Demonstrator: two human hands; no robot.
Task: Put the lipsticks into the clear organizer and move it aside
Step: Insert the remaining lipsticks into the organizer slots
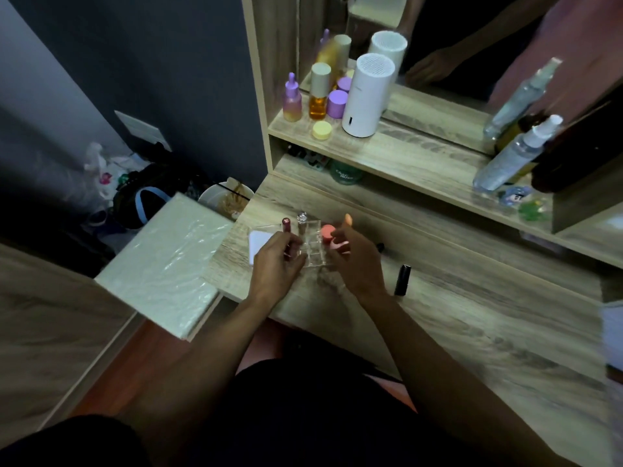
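Lipsticks are only partly sorted: a dark red one point(286, 225) and a clear-capped one point(301, 221) stand upright at the far end of the clear organizer point(312, 246), which sits on the wooden counter point(455, 308) near its left edge, between our two hands. One black lipstick point(402, 280) lies on the counter to the right of the organizer, apart from it, just beside our right wrist. Another small dark thing point(380, 247) shows behind the right hand, but we cannot tell what it is.

Our left hand point(278, 261) holds the left side of the organizer, with the fingers curled against its wall. Our right hand point(354, 261) is at the right side of the organizer, with the fingers bent and the thumb lifted. It seems to pinch a coral-pink object point(328, 234), but the picture is blurred and we cannot tell this for sure.

A flat white square thing point(259, 246) lies on the counter just left of the left hand. On the shelf above stand a purple dropper bottle point(292, 102), an amber bottle point(319, 92), a purple jar point(337, 103), a small yellow jar point(322, 130) and a tall white cylinder point(367, 96). Two clear spray bottles point(515, 153) lean at the right end of the shelf, near the mirror point(438, 45).
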